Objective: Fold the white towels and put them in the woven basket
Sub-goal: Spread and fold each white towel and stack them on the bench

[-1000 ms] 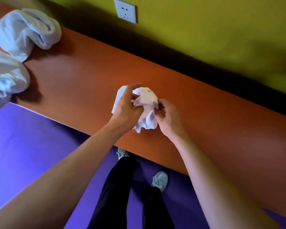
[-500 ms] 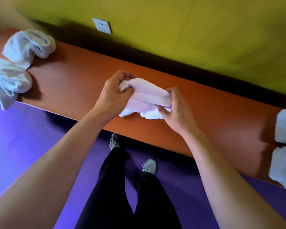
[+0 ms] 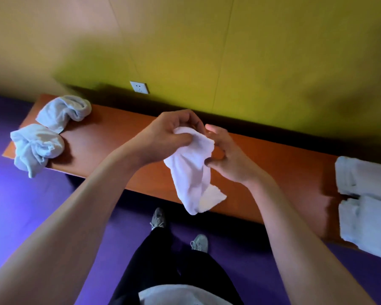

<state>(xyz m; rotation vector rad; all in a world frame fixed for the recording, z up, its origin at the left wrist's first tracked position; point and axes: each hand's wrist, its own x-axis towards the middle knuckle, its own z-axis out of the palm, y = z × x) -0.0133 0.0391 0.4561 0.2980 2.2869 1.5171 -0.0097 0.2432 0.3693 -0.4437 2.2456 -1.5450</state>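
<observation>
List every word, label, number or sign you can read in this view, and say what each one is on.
None can be read.
The wall socket shows only pin holes, no lettering.
The held towel, the crumpled towels and the folded towels show no tag or print.

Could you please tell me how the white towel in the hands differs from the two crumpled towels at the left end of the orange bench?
The white towel in the hands hangs lengthwise above the long orange bench, pinched by the left hand and right hand; the two crumpled white towels lie bunched on the bench, untouched. The held one looks bright white, the crumpled ones bluish. All are unfolded white cloth.
</observation>
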